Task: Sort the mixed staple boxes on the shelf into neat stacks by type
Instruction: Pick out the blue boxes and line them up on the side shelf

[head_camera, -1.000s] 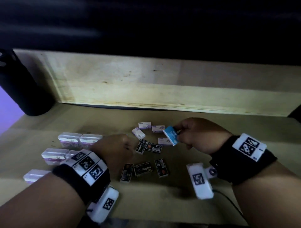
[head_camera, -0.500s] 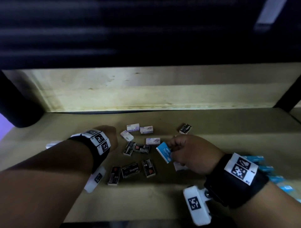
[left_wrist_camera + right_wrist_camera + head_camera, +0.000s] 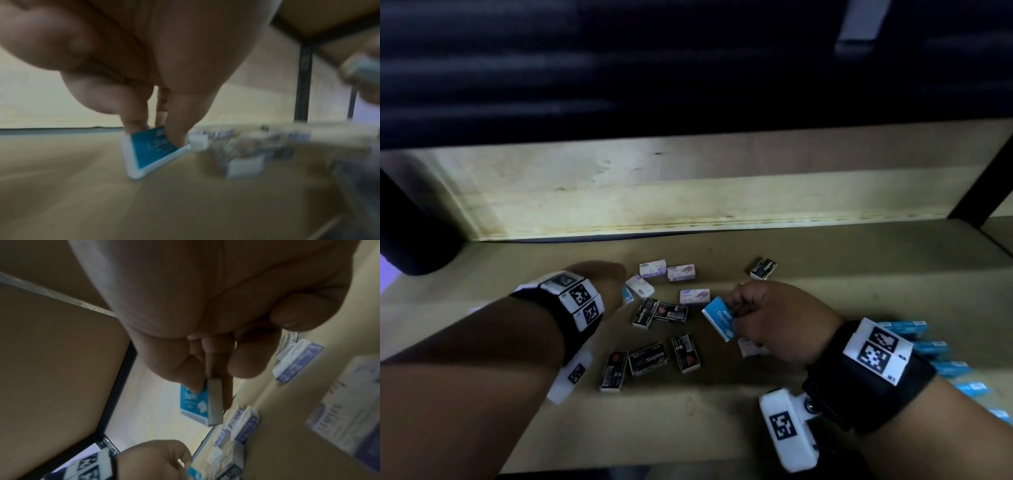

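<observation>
Mixed small staple boxes lie on the wooden shelf [image 3: 842, 260]. My right hand [image 3: 734, 310] pinches a blue box [image 3: 718, 318] above the pile; the right wrist view shows that blue box [image 3: 192, 402] between thumb and fingers [image 3: 190, 379]. My left hand [image 3: 621, 291] holds another blue box [image 3: 627, 295], pinched tilted just above the board in the left wrist view [image 3: 152, 151]. Several black boxes [image 3: 648, 359] lie near the front, and one black box [image 3: 763, 268] sits apart at the back right. White-and-purple boxes [image 3: 681, 272] lie behind them.
Rows of blue boxes [image 3: 928, 349] lie at the right, partly behind my right wrist. A dark round object [image 3: 410, 240] stands at the back left and a black post [image 3: 976, 205] at the back right. The pale back panel [image 3: 688, 198] closes the shelf behind.
The view has swung right, bringing the blue rows into sight. My left hand has left the white stacks for the pile, with a blue box now at its fingertips. My right hand keeps its blue box.
</observation>
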{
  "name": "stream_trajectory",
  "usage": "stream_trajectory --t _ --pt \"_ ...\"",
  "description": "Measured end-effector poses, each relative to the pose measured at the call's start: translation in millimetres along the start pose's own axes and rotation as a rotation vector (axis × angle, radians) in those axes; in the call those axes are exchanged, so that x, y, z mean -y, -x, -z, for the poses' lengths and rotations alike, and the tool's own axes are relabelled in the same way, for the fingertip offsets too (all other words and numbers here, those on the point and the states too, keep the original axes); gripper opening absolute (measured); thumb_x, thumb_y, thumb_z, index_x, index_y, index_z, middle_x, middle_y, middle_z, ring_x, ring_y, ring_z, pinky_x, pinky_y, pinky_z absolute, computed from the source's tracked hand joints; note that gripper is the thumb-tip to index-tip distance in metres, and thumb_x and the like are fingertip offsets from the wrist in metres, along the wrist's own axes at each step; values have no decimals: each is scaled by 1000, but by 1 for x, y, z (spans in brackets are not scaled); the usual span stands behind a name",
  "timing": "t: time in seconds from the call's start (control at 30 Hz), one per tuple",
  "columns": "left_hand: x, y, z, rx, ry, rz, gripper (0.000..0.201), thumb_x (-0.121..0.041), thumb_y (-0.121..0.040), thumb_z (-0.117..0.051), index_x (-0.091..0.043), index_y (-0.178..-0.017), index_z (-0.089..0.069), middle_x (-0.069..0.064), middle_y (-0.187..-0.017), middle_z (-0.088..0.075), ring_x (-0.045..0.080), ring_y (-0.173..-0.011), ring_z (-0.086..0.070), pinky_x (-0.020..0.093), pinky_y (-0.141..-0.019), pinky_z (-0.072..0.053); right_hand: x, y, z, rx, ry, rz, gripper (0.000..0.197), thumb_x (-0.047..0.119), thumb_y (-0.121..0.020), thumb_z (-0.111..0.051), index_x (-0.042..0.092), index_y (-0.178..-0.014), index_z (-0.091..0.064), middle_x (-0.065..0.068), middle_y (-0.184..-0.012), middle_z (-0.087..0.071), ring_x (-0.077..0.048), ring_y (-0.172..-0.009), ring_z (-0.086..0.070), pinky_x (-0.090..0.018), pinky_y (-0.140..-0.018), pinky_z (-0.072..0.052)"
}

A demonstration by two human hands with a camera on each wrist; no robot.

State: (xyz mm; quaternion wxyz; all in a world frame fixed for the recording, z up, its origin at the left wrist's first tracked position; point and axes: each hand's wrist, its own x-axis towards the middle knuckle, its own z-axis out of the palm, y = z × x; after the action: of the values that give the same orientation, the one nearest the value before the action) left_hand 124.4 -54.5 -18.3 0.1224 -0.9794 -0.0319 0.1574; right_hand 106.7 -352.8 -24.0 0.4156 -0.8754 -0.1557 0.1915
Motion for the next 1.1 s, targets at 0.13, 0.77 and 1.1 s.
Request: stream_trajectory --t 0.13,0.77,1.1 --pt "-2 19 0 -121 268 -13 23 -47 -95 -54 -27 -87 -49 -3 -90 -61 12 -75 -56 28 -62 -38 0 2 0 4 -26 11 29 22 -72 -68 41 -94 -72 16 -84 -75 -3 -71 -71 -29 -66 -57" --pt "-45 70 -22 -90 1055 -112 21 -40 -66 -68 -43 -86 -64 -12 -70 -72 10 -59 -69 39 -63 -54 1 12 4 22 8 7 27 14 -80 -70 33 -98 -73 15 -88 -76 -2 -77 -72 -30 -74 -59" --pt "-58 71 -4 -17 903 -156 22 -40 -72 -69 -49 -91 -62 -22 -77 -72 -3 -67 -66 27 -61 -48 3 27 16 -13 29 28 27 11 -80 -69 38 -85 -72 20 -82 -74 4 -74 -69 -13 -65 -50"
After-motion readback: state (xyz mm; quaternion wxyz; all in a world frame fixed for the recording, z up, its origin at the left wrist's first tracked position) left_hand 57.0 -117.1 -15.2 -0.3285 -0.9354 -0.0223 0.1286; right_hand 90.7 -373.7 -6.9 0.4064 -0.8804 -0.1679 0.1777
